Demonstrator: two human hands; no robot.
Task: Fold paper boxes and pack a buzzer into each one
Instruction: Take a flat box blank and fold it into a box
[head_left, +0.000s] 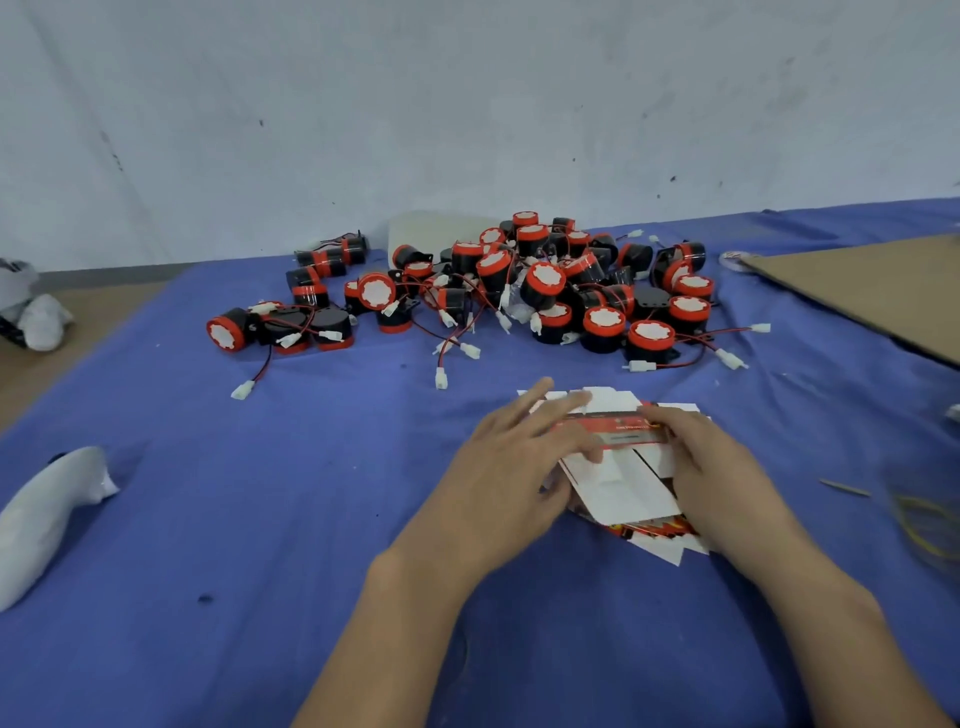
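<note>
A stack of flat paper boxes (618, 486), white with red printed bands, lies on the blue cloth in front of me. My left hand (498, 478) rests on its left side, fingers straight across the top box and thumb pressing a white flap. My right hand (717, 467) covers the right side, its fingers curled over the edge of the top flat box (626, 423). Beyond the stack lies a heap of several black-and-red buzzers (545, 280) with red-black wires and white plugs.
A brown cardboard sheet (883, 291) lies at the far right, with a tape roll (732, 258) beside its corner. Yellow rubber bands (924, 519) lie at the right edge. A white plastic bag (41, 514) sits at the left. A white block (431, 228) stands behind the heap.
</note>
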